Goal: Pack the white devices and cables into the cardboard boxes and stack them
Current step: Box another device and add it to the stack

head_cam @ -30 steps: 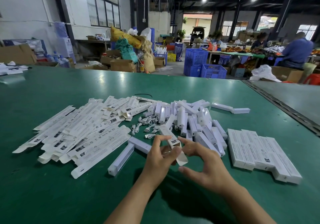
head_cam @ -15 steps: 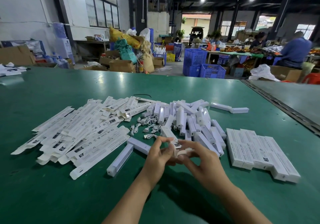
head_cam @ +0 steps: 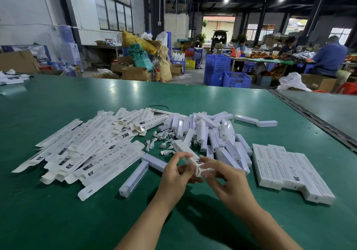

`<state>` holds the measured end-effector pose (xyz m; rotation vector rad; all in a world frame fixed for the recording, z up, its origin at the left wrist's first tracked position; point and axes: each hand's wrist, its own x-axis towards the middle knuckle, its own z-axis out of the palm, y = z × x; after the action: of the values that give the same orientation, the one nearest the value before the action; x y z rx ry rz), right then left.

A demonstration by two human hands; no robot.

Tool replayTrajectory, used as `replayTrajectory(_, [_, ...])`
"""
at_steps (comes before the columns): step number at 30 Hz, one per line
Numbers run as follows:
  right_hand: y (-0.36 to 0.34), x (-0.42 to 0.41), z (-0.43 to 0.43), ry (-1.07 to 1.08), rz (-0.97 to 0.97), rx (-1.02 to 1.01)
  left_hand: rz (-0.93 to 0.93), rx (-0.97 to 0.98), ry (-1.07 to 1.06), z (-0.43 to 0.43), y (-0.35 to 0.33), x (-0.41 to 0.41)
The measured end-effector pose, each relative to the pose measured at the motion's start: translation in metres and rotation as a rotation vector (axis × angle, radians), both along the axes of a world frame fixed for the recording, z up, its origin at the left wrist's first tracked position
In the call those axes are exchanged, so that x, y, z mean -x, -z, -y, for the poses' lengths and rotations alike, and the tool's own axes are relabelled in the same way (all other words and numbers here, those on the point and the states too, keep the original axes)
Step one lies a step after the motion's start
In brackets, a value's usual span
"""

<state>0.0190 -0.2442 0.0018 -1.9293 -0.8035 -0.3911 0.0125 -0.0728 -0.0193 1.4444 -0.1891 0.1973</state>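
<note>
Closest to us, the left hand [head_cam: 173, 176] and the right hand [head_cam: 231, 186] meet just above the green table [head_cam: 77, 220]. Between them is a narrow box [head_cam: 182, 149]. The left hand is curled round its near part, with thumb and forefinger closed on its sides. The fingertips of the right hand pinch the end flap [head_cam: 201, 170], which is not yet tucked in, so we judge that closing this end is the present step. We cannot tell whether a device is already inside.

The long axis of the box runs from the hands away from us and a little to the left. The packed boxes [head_cam: 289, 170] lie side by side to the right, near the right hand and well apart from the left one. Their long axes run away from us and lean a little to the left. We think the right hand is the better one to carry the box over.

Beyond the hands are the cables [head_cam: 160, 139] and the heap of white devices [head_cam: 212, 133], with the flat boxes [head_cam: 87, 153] to the left. Far behind stand blue crates [head_cam: 218, 69].
</note>
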Motion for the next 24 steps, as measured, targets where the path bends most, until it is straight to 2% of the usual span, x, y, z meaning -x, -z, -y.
replayTrajectory(7, [0.0015,-0.0033,0.0026,0.017,0.054,0.006,0.025,0.023,-0.004,0.0007,0.0004,0.0])
replayTrajectory(12, [-0.0007,-0.0006,0.0008,-0.034,-0.296,-0.244,0.026,0.019,0.017,0.0008,-0.0023,0.0024])
replayTrajectory(16, [-0.001,-0.0007,0.0015,-0.057,-0.394,-0.28,0.02,-0.022,0.021,-0.0008,-0.004,0.0046])
replayTrajectory(24, [-0.0024,-0.0011,0.0008,-0.072,-0.3,-0.255,0.01,-0.049,0.05,-0.0027,-0.0035,0.004])
